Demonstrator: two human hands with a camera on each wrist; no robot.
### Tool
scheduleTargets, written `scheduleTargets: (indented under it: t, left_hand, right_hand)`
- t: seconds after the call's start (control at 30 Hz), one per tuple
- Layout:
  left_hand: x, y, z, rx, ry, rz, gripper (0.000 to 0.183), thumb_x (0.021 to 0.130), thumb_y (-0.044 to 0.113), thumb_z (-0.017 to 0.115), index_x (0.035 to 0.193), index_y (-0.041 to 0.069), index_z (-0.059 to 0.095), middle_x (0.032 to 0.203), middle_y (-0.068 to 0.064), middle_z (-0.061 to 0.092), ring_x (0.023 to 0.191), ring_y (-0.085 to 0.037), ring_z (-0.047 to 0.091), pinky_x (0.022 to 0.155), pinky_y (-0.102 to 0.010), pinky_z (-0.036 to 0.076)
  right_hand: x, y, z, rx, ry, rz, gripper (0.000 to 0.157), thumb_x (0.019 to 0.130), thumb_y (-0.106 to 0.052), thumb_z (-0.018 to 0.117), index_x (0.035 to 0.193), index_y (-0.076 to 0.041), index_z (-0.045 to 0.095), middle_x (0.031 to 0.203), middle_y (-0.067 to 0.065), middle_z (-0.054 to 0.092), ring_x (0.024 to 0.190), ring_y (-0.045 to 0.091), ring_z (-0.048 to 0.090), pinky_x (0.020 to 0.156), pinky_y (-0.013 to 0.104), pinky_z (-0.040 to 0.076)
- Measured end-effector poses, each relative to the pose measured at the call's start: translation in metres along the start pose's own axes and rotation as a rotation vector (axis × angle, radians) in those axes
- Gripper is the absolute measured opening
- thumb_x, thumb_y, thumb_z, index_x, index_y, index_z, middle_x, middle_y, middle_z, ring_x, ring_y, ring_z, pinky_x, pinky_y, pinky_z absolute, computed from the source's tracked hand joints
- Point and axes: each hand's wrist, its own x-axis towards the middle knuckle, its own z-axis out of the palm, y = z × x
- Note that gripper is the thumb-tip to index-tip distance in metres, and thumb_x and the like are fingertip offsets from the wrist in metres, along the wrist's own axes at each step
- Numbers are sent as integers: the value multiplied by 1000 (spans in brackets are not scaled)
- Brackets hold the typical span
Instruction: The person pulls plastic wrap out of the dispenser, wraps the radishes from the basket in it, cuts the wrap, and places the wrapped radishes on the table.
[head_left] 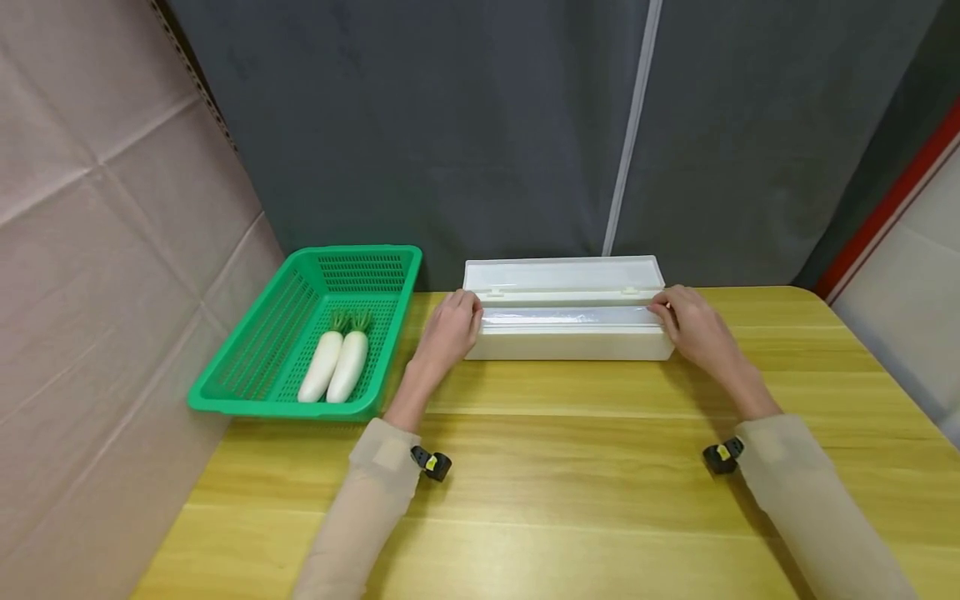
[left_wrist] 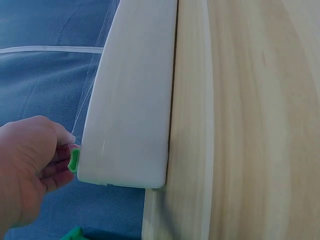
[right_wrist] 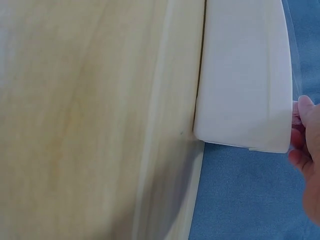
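A white cling film dispenser (head_left: pixel 570 348) stands at the back of the table with its lid (head_left: pixel 562 273) raised. Clear cling film (head_left: pixel 566 317) stretches along its open top. At the dispenser's left end my left hand (head_left: pixel 452 327) pinches one corner of the film between thumb and finger. My right hand (head_left: pixel 693 323) pinches the film at the opposite end. In the left wrist view, a small green piece (left_wrist: pixel 74 160) sits on the box's side by the left fingers. The right wrist view shows the right thumb (right_wrist: pixel 305 104) on the film's edge; part of that hand is out of frame.
Left of the dispenser is a green plastic basket (head_left: pixel 281 408) with two white radishes (head_left: pixel 349 367) lying in it. A dark grey curtain (head_left: pixel 450 125) hangs behind the wooden table (head_left: pixel 577 475). A pale covered wall (head_left: pixel 112 292) rises on the left.
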Motion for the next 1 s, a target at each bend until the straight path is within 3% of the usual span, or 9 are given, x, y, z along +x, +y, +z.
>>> scheduleTargets:
  t: [0.17, 0.4, 0.6, 0.8, 1.0]
  left_hand:
    - [2, 1, -1, -14, -4, -7, 6, 100, 5, 58, 96, 0, 59, 91, -12, 58, 81, -28, 51, 74, -36, 48]
    - [6, 0, -2, -78, -8, -38, 6, 102, 5, 56, 99, 0, 58, 91, -12, 59, 84, -28, 52, 76, -36, 49]
    - [7, -4, -1, -120, -28, -49, 5, 102, 4, 59, 103, 0, 62, 97, -13, 61, 89, -28, 54, 81, -34, 51]
    - [9, -7, -2, -159, 6, -2, 5, 96, 3, 67, 99, -2, 67, 96, -14, 63, 90, -30, 57, 82, -35, 52]
    - [12, -8, -3, -179, 28, -16, 4, 95, 3, 68, 96, -2, 69, 94, -14, 64, 88, -29, 57, 81, -33, 52]
  right_hand:
    - [5, -4, -1, 42, -27, 45, 6, 95, 3, 66, 98, 8, 63, 89, 20, 61, 76, 31, 56, 68, 47, 48]
    - [9, -5, -5, 66, -104, 149, 6, 98, 0, 62, 100, 6, 63, 92, 17, 61, 80, 30, 59, 74, 49, 53]
    - [11, -4, -7, 89, -146, 191, 5, 98, -1, 64, 100, 3, 62, 96, 19, 60, 83, 31, 53, 74, 45, 48]
    - [15, -6, -7, 90, -130, 202, 6, 98, -1, 64, 101, 4, 63, 97, 19, 61, 83, 30, 53, 74, 45, 48]
    - [19, -5, -5, 87, -88, 186, 5, 97, 0, 65, 98, 5, 64, 94, 20, 62, 82, 31, 55, 74, 45, 48]
